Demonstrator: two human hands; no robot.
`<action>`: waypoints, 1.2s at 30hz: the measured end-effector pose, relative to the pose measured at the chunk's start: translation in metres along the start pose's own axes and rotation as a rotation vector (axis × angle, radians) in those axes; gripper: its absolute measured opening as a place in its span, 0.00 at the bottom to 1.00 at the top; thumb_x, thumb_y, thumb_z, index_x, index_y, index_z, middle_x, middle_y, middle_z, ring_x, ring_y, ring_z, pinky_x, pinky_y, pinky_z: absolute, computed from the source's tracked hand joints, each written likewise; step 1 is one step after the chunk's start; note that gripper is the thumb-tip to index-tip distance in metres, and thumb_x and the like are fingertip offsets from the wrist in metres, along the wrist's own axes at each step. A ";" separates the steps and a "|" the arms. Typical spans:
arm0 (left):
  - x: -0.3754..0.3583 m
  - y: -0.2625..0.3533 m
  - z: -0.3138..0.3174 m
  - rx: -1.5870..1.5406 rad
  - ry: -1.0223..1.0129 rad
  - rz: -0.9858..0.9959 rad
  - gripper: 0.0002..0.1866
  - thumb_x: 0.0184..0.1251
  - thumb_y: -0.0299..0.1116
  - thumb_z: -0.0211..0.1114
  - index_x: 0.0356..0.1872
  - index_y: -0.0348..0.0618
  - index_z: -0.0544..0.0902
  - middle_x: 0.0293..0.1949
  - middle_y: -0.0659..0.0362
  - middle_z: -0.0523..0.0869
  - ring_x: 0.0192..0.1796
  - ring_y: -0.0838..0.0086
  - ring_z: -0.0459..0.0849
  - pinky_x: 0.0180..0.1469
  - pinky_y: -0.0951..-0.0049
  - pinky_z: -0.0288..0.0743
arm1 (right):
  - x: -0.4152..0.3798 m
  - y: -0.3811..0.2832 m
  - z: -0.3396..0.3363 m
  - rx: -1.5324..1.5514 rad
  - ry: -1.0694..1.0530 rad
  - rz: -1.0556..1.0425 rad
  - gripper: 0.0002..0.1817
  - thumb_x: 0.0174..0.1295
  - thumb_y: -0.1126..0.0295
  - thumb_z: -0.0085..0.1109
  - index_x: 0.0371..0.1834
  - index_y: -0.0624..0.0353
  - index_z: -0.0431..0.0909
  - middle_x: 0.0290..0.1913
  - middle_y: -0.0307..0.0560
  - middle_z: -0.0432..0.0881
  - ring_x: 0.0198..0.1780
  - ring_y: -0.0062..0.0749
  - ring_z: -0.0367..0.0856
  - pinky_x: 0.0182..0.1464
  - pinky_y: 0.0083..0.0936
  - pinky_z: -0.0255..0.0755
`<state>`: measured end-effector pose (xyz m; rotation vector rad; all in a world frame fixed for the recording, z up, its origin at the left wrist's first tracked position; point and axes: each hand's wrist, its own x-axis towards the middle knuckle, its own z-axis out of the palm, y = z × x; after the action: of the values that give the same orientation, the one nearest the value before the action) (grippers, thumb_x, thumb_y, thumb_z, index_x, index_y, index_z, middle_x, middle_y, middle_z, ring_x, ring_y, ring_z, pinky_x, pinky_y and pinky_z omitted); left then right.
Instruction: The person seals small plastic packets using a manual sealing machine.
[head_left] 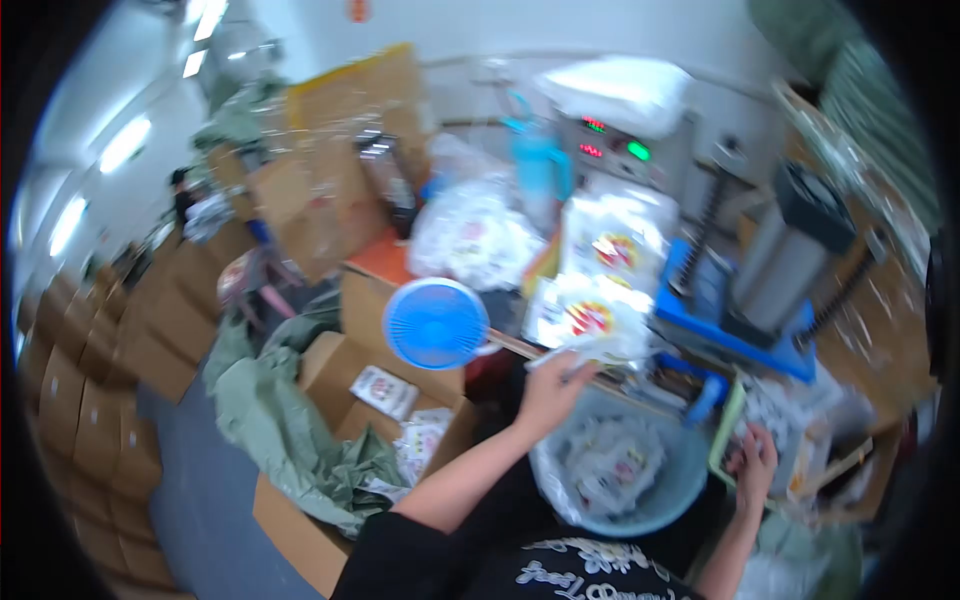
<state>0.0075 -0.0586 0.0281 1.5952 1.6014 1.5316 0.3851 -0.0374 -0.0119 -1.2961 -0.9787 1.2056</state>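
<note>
My left hand point(553, 392) is closed on the near edge of a clear plastic pouch point(600, 350), at the front of the bench. Just beyond it lie printed pouches point(588, 318) with a red and yellow mark, overlapping one another. My right hand point(756, 462) is at a green-rimmed basket point(722, 432) on the right, its fingers curled in among small packets point(768, 408). What those fingers hold is too blurred to make out. Between my arms stands a round bluish tub point(690, 490) with plastic packets point(615, 465) inside.
A sealing machine point(790, 260) on a blue base stands at the right, below a lit control box point(620, 150). A blue round lid point(436, 323) sits above an open carton point(330, 375) holding packets and green sheeting. A turquoise bottle point(537, 165) stands behind. Stacked cartons point(80, 420) line the left.
</note>
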 end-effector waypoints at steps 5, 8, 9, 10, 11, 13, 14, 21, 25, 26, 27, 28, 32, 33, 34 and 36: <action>-0.048 0.019 0.038 -0.218 -0.248 -0.259 0.05 0.60 0.28 0.71 0.31 0.36 0.87 0.27 0.67 0.84 0.29 0.89 0.73 0.31 0.81 0.66 | -0.012 -0.027 0.015 -0.127 0.054 -0.039 0.11 0.67 0.69 0.58 0.51 0.56 0.78 0.32 0.35 0.75 0.23 0.19 0.74 0.23 0.17 0.72; -0.066 0.003 0.068 -0.360 -0.326 -0.357 0.06 0.60 0.29 0.71 0.32 0.36 0.87 0.27 0.66 0.84 0.29 0.87 0.74 0.31 0.81 0.66 | -0.027 -0.041 0.035 -0.128 -0.097 -0.154 0.11 0.68 0.71 0.58 0.50 0.62 0.78 0.34 0.37 0.75 0.22 0.18 0.75 0.23 0.17 0.74; -0.072 -0.001 0.073 -0.304 -0.344 -0.335 0.07 0.60 0.29 0.71 0.32 0.35 0.87 0.27 0.64 0.84 0.29 0.86 0.75 0.31 0.81 0.67 | -0.032 -0.044 0.044 -0.088 -0.127 -0.144 0.10 0.67 0.72 0.57 0.50 0.62 0.78 0.33 0.37 0.76 0.23 0.17 0.75 0.24 0.17 0.75; -0.078 -0.005 0.076 -0.243 -0.355 -0.318 0.07 0.61 0.29 0.70 0.32 0.34 0.87 0.27 0.63 0.84 0.30 0.85 0.76 0.32 0.81 0.67 | -0.038 -0.049 0.053 -0.142 -0.163 -0.128 0.10 0.67 0.72 0.57 0.49 0.62 0.79 0.33 0.37 0.77 0.23 0.17 0.76 0.24 0.17 0.75; -0.082 -0.009 0.081 -0.247 -0.360 -0.315 0.07 0.61 0.29 0.70 0.32 0.34 0.87 0.27 0.63 0.84 0.30 0.85 0.76 0.32 0.81 0.67 | -0.043 -0.052 0.059 -0.196 -0.205 -0.113 0.10 0.67 0.72 0.57 0.49 0.62 0.79 0.33 0.38 0.78 0.24 0.16 0.76 0.24 0.17 0.75; -0.087 -0.013 0.086 -0.226 -0.387 -0.287 0.08 0.60 0.29 0.70 0.33 0.32 0.86 0.28 0.60 0.84 0.30 0.83 0.77 0.33 0.80 0.68 | -0.045 -0.049 0.070 -0.199 -0.257 -0.095 0.10 0.68 0.73 0.57 0.49 0.63 0.79 0.33 0.38 0.79 0.24 0.16 0.76 0.25 0.17 0.75; -0.088 -0.014 0.085 -0.205 -0.401 -0.284 0.08 0.60 0.29 0.70 0.34 0.32 0.86 0.28 0.59 0.85 0.30 0.82 0.77 0.34 0.78 0.69 | -0.046 -0.046 0.074 -0.200 -0.315 -0.076 0.10 0.68 0.73 0.57 0.48 0.63 0.80 0.33 0.39 0.80 0.24 0.16 0.76 0.25 0.16 0.75; -0.084 -0.021 0.066 -0.172 -0.620 -0.346 0.10 0.62 0.32 0.69 0.36 0.34 0.87 0.28 0.61 0.86 0.31 0.84 0.78 0.35 0.79 0.70 | -0.048 -0.031 0.078 -0.521 -0.590 -0.195 0.11 0.68 0.74 0.54 0.50 0.63 0.80 0.38 0.42 0.81 0.24 0.17 0.75 0.27 0.18 0.75; -0.071 -0.024 0.072 -0.185 -0.655 -0.402 0.13 0.65 0.35 0.69 0.37 0.33 0.87 0.30 0.59 0.87 0.31 0.85 0.80 0.34 0.80 0.74 | -0.045 -0.037 0.080 -0.391 -0.484 -0.137 0.13 0.69 0.74 0.53 0.55 0.62 0.77 0.45 0.44 0.81 0.23 0.20 0.75 0.25 0.17 0.74; -0.057 -0.013 0.078 -0.223 -0.578 -0.475 0.15 0.66 0.37 0.68 0.36 0.30 0.86 0.30 0.58 0.88 0.31 0.83 0.82 0.35 0.79 0.76 | -0.034 -0.042 0.078 -0.252 -0.288 -0.178 0.16 0.70 0.72 0.52 0.59 0.62 0.72 0.46 0.47 0.82 0.22 0.21 0.75 0.24 0.17 0.74; -0.049 -0.007 0.084 -0.229 -0.576 -0.473 0.15 0.66 0.37 0.68 0.36 0.30 0.86 0.30 0.58 0.88 0.31 0.83 0.82 0.35 0.79 0.76 | -0.029 -0.046 0.071 -0.258 -0.288 -0.181 0.16 0.70 0.72 0.52 0.59 0.62 0.72 0.46 0.47 0.82 0.22 0.21 0.75 0.24 0.17 0.74; -0.043 -0.004 0.090 -0.352 -0.534 -0.521 0.15 0.66 0.38 0.68 0.36 0.31 0.86 0.30 0.58 0.87 0.31 0.83 0.81 0.34 0.78 0.75 | -0.024 -0.050 0.062 -0.141 -0.244 -0.154 0.16 0.70 0.71 0.52 0.59 0.62 0.70 0.46 0.48 0.82 0.23 0.21 0.76 0.25 0.17 0.74; -0.023 0.025 0.105 -0.686 -0.423 -0.757 0.16 0.65 0.36 0.68 0.41 0.30 0.85 0.35 0.56 0.88 0.33 0.78 0.84 0.35 0.74 0.78 | -0.013 -0.042 0.027 0.274 -0.126 -0.027 0.16 0.71 0.67 0.52 0.58 0.61 0.68 0.48 0.51 0.81 0.32 0.25 0.80 0.32 0.20 0.78; -0.019 0.025 0.109 -0.696 -0.419 -0.755 0.16 0.65 0.36 0.68 0.41 0.30 0.85 0.35 0.56 0.88 0.33 0.78 0.84 0.35 0.74 0.78 | -0.012 -0.042 0.022 0.265 -0.130 -0.030 0.16 0.71 0.67 0.52 0.58 0.61 0.68 0.48 0.51 0.81 0.32 0.25 0.80 0.32 0.20 0.78; -0.016 0.024 0.113 -0.731 -0.415 -0.783 0.15 0.65 0.36 0.68 0.42 0.30 0.85 0.37 0.55 0.88 0.35 0.76 0.85 0.36 0.73 0.80 | -0.013 -0.042 0.019 0.384 -0.099 0.019 0.16 0.71 0.67 0.52 0.58 0.61 0.69 0.49 0.52 0.81 0.37 0.29 0.81 0.37 0.23 0.80; -0.013 0.017 0.121 -0.771 -0.405 -0.811 0.15 0.65 0.35 0.68 0.42 0.30 0.84 0.39 0.53 0.88 0.36 0.73 0.86 0.37 0.72 0.81 | -0.009 -0.032 0.003 0.537 -0.102 0.072 0.14 0.71 0.67 0.51 0.55 0.60 0.71 0.53 0.56 0.79 0.49 0.39 0.82 0.46 0.31 0.82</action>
<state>0.1223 -0.0268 -0.0003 0.6355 1.0167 1.0619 0.3839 -0.0430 0.0215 -0.8542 -0.6173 1.4761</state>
